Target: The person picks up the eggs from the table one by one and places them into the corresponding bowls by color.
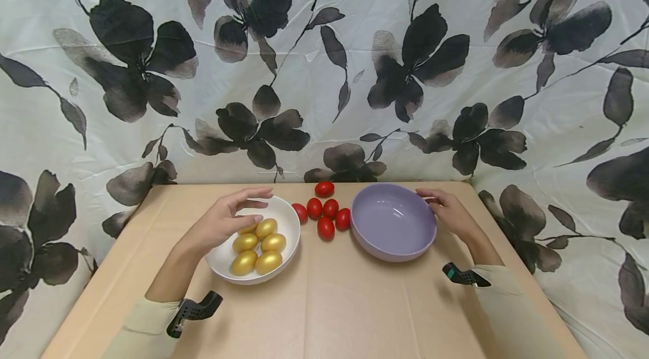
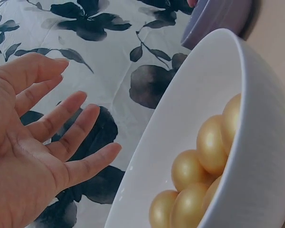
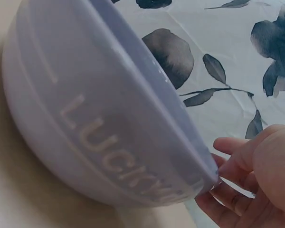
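Now, nearest us, along the lower frame, two cream sleeves (image 1: 142,325) lie over the pale table (image 1: 355,314), a black wrist camera (image 1: 200,307) at each cuff. Beyond them, at centre left, our left hand (image 1: 221,224) hangs over the upper-left part of the white bowl (image 1: 290,221), its fingers wide apart and holding nothing. We count six gold eggs (image 1: 269,262) in that bowl; they lie below our fingertips and toward the bottom of the frame, long axes running mostly crosswise, and this, we judge, is the relation any reach would turn on, the left hand being much the nearer. At centre right our right hand (image 1: 446,207) touches the right rim of the one purple bowl (image 1: 392,221) with bent fingers; we cannot tell whether they pinch it or merely rest there. Between the two bowls, reaching a little farther up the frame, we count six red eggs (image 1: 325,229), apart from both hands, the farthest lying crosswise. Behind everything, filling the upper frame, hangs one white cloth (image 1: 304,85) with dark flowers.
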A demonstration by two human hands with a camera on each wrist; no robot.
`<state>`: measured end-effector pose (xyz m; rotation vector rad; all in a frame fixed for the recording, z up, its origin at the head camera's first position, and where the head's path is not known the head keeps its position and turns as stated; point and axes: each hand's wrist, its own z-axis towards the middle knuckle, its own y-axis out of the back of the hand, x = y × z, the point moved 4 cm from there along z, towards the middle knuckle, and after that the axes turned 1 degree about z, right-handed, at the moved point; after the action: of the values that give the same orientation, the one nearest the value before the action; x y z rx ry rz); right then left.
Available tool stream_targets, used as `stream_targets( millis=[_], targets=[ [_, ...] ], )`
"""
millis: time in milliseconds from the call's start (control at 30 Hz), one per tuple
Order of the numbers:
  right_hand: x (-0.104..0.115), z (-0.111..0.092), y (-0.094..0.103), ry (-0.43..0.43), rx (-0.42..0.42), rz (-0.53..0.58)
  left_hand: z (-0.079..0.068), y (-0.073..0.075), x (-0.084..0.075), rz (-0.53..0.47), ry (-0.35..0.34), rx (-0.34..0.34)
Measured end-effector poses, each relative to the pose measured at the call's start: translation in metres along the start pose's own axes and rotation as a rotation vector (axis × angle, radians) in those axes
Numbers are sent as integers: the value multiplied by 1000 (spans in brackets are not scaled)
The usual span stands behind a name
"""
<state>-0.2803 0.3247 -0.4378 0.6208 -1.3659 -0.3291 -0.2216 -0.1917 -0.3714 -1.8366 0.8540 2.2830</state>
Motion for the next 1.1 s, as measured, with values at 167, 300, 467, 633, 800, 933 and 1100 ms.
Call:
stream_targets(
  millis=[167, 300, 467, 633, 800, 933, 1100],
  targets=[
    [-5, -1, -1, -20, 15, -31, 3, -3, 1, 20, 16, 1],
    [-7, -2, -1, -23, 38, -39, 8, -5, 1, 15, 19, -3],
    [-10, -2, -1, -15, 55, -26, 16, -9, 1, 7, 21, 3],
    [-8, -4, -1, 11, 56, -9, 23, -11, 4, 33, 42, 4],
    [-7, -6, -1, 14, 73, -8, 31, -12, 6, 46, 39, 5],
    [-5, -7, 1, 6, 75, -35, 40, -11, 8, 51, 19, 8],
    [-5, -6, 2, 3, 68, -78, 51, -11, 10, 48, 27, 12]
  ],
)
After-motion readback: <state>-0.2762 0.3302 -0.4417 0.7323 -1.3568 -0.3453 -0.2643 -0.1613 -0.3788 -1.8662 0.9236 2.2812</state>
